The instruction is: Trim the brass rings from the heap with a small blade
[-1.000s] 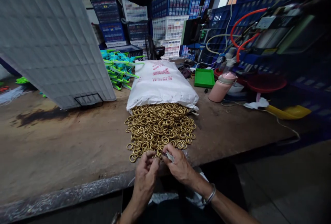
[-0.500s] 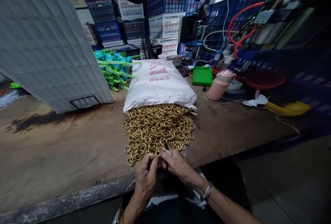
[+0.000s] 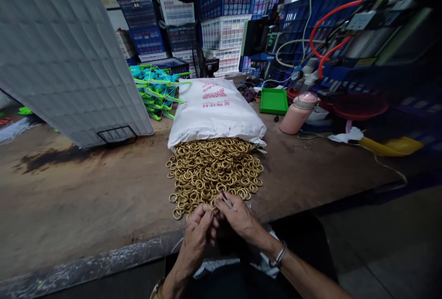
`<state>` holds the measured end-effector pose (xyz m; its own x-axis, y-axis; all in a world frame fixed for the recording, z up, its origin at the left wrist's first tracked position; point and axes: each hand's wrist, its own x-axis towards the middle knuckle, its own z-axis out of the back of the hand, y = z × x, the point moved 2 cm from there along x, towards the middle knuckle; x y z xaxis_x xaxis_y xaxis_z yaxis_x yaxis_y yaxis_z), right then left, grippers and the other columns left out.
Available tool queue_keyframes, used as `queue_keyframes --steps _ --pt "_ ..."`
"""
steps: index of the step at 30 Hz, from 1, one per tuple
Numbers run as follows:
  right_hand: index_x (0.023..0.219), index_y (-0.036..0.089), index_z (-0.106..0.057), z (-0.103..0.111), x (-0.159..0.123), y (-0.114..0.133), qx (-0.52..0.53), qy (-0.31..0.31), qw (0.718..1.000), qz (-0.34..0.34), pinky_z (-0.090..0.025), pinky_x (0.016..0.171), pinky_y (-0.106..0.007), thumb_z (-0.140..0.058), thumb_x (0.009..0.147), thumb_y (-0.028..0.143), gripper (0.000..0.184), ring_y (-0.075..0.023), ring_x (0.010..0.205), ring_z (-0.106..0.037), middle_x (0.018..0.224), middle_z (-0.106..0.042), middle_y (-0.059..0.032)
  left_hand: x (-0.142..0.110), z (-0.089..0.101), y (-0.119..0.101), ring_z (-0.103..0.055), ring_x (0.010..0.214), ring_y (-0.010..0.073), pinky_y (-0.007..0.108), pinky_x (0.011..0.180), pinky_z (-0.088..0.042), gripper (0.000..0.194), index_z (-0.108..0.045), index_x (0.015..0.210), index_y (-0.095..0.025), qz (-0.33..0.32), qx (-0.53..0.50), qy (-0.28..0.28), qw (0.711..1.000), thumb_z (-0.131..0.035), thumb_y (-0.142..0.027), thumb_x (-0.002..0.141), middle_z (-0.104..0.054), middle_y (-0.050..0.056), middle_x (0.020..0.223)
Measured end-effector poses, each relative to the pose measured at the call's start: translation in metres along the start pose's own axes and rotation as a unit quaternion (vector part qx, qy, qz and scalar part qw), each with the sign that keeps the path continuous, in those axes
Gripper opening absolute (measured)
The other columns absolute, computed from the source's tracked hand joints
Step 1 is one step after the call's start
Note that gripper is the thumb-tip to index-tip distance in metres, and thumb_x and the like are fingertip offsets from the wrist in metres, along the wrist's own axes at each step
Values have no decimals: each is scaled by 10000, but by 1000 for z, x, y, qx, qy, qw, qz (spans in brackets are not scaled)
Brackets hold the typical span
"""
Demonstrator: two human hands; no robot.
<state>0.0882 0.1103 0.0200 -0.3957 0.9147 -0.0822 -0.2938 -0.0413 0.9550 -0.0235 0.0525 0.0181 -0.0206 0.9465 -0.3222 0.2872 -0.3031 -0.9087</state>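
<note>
L hand [image 3: 197,232] & R hand [image 3: 241,218] closer tog. than 0.5 s ago, prob. sharing 1 pc. R pinching sm. tool [image 3: 227,201], L's hold unclear; ring pile [image 3: 214,172] just ahead.

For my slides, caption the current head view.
Right hand holds a small tool close to left hand, beside gold-coloured rings heaped before a white sack.

Pretty clearly a small workshop, folks. Blue and white latticed plastic crates [image 3: 226,32] are piled high at the back, the stained brown worktable [image 3: 86,202] looks well used, there's a heap of gold-coloured rings [image 3: 214,165] at a white red-printed sack [image 3: 216,117], plus silver-grey machinery [image 3: 362,43] with curved orange hoses [image 3: 311,37].
</note>
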Motion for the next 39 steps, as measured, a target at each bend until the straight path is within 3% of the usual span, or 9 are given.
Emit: queue_keyframes --steps 4,7,11,20,27,30,33,39 --pt "628 188 -430 3 -2 -2 -105 -16 994 37 -311 517 -203 -376 824 263 217 -96 531 -403 566 -448 36 3 2 3 -401 410 48 154 367 -322 346 -472 746 -181 -2 -26 -28 999 -573 -509 709 -513 -44 603" --pt "686 191 -468 -2 -5 -6 -191 23 978 80 -299 541 -207 -388 747 127 119 -106 558 -439 598 -504 24 5 4 5 -430 428 53 154 378 -337 353 -473 754 -182 -9 -21 -32 999 -575 -517 704 -523 -38 613" --pt "761 199 -486 -8 -9 -12 -276 37 955 104 -275 549 -215 -381 634 53 220 -124 594 -466 634 -544 10 7 6 4 -402 391 49 150 371 -324 363 -473 765 -179 -23 8 -36 999 -576 -520 696 -489 -58 523" --pt "852 188 -488 -7 -7 -8 -367 51 926 70 -251 562 -239 -374 608 39 308 -146 635 -509 710 -600 -21 4 5 1 -416 412 59 158 391 -349 352 -477 715 -177 -51 49 -48 996 -554 -521 709 -481 -59 508" --pt "860 180 -504 -9 -6 -7 -406 36 913 35 -210 538 -258 -406 629 43 286 -147 614 -517 694 -611 -27 -13 10 -1 -421 402 46 156 375 -364 340 -487 697 -170 19 -17 -42 999 -597 -492 699 -544 -36 574" --pt "819 175 -513 2 0 -15 -409 -4 913 0 -216 534 -256 -380 649 23 264 -141 588 -506 679 -604 -33 -30 19 -11 -470 436 64 175 402 -403 304 -515 691 -161 17 -54 -38 998 -633 -440 696 -561 -20 590" --pt "793 182 -510 9 1 -23 -394 -47 917 32 -232 541 -249 -368 654 27 252 -139 586 -494 667 -585 -24 -39 36 -16 -494 451 82 190 393 -408 286 -527 693 -159 21 -131 -74 988 -664 -410 678 -581 -6 609" --pt "862 193 -495 -14 -14 -24 -336 21 936 104 -287 591 -230 -387 608 32 319 -140 652 -518 709 -583 -3 -33 72 -5 -583 652 148 218 461 -448 213 -591 715 -113 4 -198 -155 968 -697 -290 660 -643 83 813"
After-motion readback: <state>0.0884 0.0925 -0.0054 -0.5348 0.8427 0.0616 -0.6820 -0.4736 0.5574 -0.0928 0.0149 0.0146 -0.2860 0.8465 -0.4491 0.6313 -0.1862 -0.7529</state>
